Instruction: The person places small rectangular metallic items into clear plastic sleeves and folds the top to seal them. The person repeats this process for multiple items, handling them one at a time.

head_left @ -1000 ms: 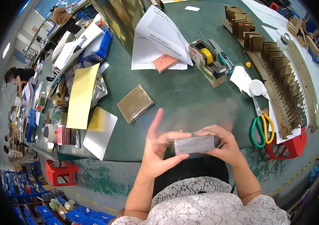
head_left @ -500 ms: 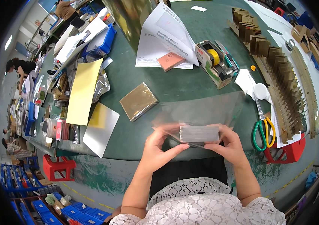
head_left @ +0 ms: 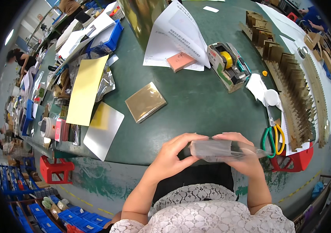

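A thin grey stack of flat pieces, its layered edge toward me, lies between my hands above the table's front edge. Clear plastic film covers it and sticks out in a loose flap to the right. My left hand grips its left end, thumb in front and fingers behind. My right hand closes on the right end, partly seen through the film. What the pieces are made of I cannot tell. Farther off on the green table lies a gold-coloured block in shiny clear wrapping.
Scissors with green and yellow handles lie to my right, near a tape dispenser. Slotted brown strips line the right side. A yellow sheet and silvery plate lie left. Behind are papers and an orange-pink block.
The film, spread wide behind the stack earlier, is now drawn around it with a flap at the right. Both hands have shifted slightly to the right, and my right fingers now reach across the back.
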A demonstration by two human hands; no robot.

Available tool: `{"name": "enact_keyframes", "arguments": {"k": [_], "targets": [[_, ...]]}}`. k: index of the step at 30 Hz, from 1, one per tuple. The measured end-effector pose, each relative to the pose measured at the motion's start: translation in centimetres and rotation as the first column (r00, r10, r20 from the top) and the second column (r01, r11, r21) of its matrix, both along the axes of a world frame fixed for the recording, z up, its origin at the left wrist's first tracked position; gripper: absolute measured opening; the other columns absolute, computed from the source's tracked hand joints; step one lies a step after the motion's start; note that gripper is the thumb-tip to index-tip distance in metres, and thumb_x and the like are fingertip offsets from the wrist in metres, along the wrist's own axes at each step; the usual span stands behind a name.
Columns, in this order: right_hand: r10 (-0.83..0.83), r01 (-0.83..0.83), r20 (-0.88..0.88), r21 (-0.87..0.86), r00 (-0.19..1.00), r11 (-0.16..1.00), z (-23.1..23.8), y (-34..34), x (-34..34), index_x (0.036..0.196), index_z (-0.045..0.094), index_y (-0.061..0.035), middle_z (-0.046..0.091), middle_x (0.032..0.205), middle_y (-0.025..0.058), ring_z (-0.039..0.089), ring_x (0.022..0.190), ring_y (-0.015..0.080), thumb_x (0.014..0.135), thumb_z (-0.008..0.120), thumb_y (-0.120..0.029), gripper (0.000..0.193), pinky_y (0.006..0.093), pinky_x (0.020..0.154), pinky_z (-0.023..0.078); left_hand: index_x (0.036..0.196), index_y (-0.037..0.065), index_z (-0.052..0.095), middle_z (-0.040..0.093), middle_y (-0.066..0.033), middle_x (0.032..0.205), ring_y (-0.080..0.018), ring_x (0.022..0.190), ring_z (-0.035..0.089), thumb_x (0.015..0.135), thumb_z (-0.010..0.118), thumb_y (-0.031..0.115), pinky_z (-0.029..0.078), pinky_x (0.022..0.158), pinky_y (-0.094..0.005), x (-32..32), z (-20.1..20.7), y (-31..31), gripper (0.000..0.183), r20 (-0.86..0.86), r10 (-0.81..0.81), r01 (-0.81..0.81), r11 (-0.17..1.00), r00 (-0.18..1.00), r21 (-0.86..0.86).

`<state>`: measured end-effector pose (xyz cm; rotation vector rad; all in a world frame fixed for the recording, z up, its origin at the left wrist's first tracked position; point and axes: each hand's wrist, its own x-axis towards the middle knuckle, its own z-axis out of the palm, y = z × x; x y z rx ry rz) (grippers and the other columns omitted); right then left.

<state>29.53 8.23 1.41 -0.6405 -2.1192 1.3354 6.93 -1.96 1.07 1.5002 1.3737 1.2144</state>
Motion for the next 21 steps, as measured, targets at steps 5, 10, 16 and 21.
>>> {"name": "enact_keyframes", "arguments": {"k": [5,10,16,21], "targets": [[-0.041,0.051,0.132,-0.067,0.99,0.996,-1.0,-0.3,0.1,0.113,0.069,-0.0014,0.068,0.117,0.0114,0.062,0.112,0.0251,0.074,0.082,-0.003,0.041,0.0382,0.097,0.048,0.121,0.006,0.064,0.068,-0.0091,0.121,-0.028,0.112,0.065,0.077,0.082,0.012,0.05,0.096,-0.0376,0.4,-0.9,-0.4,0.049,-0.13,0.093,-0.086,0.995,0.987,0.056],[-0.045,0.045,0.051,0.005,0.998,0.999,-0.6,0.1,-0.2,0.117,0.068,-0.0063,0.069,0.116,0.0072,0.062,0.112,0.0263,0.072,0.083,-0.006,0.048,0.0384,0.098,0.046,0.12,0.005,0.065,0.069,-0.0093,0.119,-0.0259,0.11,0.066,0.078,0.081,0.008,0.05,0.095,-0.0362,-0.1,0.5,-0.3,0.045,-0.04,0.092,-0.088,0.991,0.995,0.097],[-0.016,0.016,-0.033,0.014,0.999,1.0,-0.2,0.5,0.2,0.117,0.068,-0.0089,0.068,0.122,0.0036,0.059,0.118,0.0242,0.069,0.084,-0.004,0.051,0.0382,0.1,0.043,0.119,0.006,0.065,0.07,-0.0086,0.119,-0.0269,0.108,0.067,0.079,0.08,0.007,0.05,0.098,-0.0396,0.1,-0.1,-0.5,0.042,-0.062,0.073,-0.068,0.994,0.995,0.08],[-0.033,0.031,0.068,0.035,0.997,0.999,-1.3,0.1,0.5,0.116,0.068,-0.0099,0.069,0.121,0.0017,0.059,0.118,0.0244,0.067,0.082,-0.001,0.051,0.0381,0.102,0.041,0.119,0.008,0.063,0.07,-0.0063,0.12,-0.0278,0.113,0.065,0.08,0.076,0.005,0.041,0.111,-0.0482,-0.2,-1.4,-0.8,0.041,-0.164,0.049,-0.041,0.998,0.985,0.048]]}}
